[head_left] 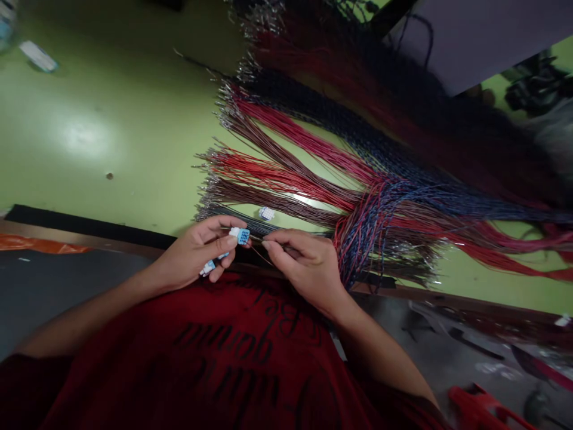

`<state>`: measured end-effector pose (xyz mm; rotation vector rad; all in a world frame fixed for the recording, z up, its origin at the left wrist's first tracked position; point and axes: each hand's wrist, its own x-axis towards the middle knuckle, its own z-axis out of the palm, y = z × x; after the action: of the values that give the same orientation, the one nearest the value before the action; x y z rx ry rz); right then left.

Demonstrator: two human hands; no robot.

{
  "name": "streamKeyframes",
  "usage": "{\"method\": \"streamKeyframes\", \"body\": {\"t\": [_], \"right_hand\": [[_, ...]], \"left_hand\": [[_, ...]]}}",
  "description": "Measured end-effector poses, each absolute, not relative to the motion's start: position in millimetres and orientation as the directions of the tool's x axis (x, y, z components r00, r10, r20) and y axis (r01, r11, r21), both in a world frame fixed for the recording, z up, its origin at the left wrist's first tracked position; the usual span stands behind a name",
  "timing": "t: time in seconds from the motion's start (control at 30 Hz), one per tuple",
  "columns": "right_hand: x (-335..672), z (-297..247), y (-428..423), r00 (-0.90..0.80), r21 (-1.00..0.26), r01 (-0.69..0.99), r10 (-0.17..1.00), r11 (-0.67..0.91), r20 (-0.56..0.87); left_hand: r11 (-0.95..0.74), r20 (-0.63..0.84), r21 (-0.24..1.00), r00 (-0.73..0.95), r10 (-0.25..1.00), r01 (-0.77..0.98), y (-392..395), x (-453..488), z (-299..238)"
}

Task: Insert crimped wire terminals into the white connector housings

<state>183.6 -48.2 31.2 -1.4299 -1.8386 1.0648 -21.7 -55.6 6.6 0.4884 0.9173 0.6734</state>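
Observation:
Between thumb and fingers, my left hand (pixel 203 248) grips a small blue-and-white plug connector (pixel 242 235) with a grid of holes facing right. A second blue-and-white connector (pixel 208 268) pokes out below the same hand, against the lower fingers. Close by on the right, my right hand (pixel 304 263) pinches a thin wire (pixel 264 257), its tip close to the connector's face. The exact grip point is partly hidden by the fingers. Just behind the hands, a loose white connector (pixel 267 213) lies among the wire bundles.
Bundles of red wires (pixel 286 179), brown wires (pixel 286 200) and dark blue wires (pixel 353 134) spread over the green table (pixel 147 149), metal ends pointing left. Another white piece (pixel 39 56) lies at the far left. A black strip (pixel 89 224) runs along the front edge. A red stool (pixel 481 406) stands below right.

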Motion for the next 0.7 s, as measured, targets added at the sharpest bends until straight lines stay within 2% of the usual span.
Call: {"method": "streamKeyframes", "body": {"t": [0.13,0.3,0.53,0.7], "right_hand": [[181.0,32.4,-48.4,-0.256,-0.855,0.508,0.966,0.104,-0.034],[179.4,30.0,-52.1,-0.221,-0.907,0.422,0.97,0.005,-0.098],[179.6,27.3,-57.1,-0.176,-0.906,0.416,0.971,-0.075,-0.161],[178.4,26.0,-58.3,-0.161,-0.915,0.375,0.962,-0.149,-0.222]], "left_hand": [[0.699,-0.562,0.643,0.427,0.708,-0.314,-56.6,-21.1,8.4],[0.697,-0.57,0.667,0.422,0.705,-0.262,-58.6,-20.8,7.7],[0.652,-0.546,0.736,0.407,0.732,-0.185,-60.7,-20.3,6.8],[0.568,-0.515,0.818,0.325,0.794,-0.092,-61.5,-17.2,14.4]]}}
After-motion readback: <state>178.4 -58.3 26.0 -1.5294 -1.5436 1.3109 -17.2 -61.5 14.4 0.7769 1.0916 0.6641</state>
